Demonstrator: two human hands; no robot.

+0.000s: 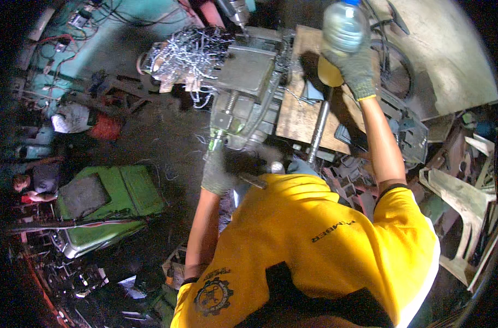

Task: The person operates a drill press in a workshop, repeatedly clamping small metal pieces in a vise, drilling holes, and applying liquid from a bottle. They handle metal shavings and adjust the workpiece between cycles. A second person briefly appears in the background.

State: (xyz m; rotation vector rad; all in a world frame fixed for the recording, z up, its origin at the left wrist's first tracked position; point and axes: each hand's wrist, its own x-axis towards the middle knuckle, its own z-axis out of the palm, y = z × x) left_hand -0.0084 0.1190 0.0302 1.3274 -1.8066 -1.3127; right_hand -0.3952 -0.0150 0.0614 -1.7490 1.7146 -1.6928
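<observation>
My right hand (pixel 354 70), in a grey knit glove with a yellow cuff, is closed round a clear plastic bottle (pixel 344 30) with a blue cap. Below the fingers shows a yellowish rounded part (pixel 329 74); I cannot tell whether it belongs to the same bottle. My left hand (pixel 216 174), in a similar glove, is at the near end of the screw of a metal machine vise (pixel 242 71). Motion smears its fingers, so their grip is unclear. Just right of it a short dark bar (pixel 253 180) sticks out in front of my yellow shirt.
Curly metal shavings (pixel 191 54) heap left of the vise, below a drill chuck (pixel 235 13). A wooden board (pixel 293 112) bears a metal rod (pixel 319 131). Far left, a person (pixel 41 183) is near a green machine cover (pixel 112 202). A pale plastic chair (pixel 459 202) stands at right.
</observation>
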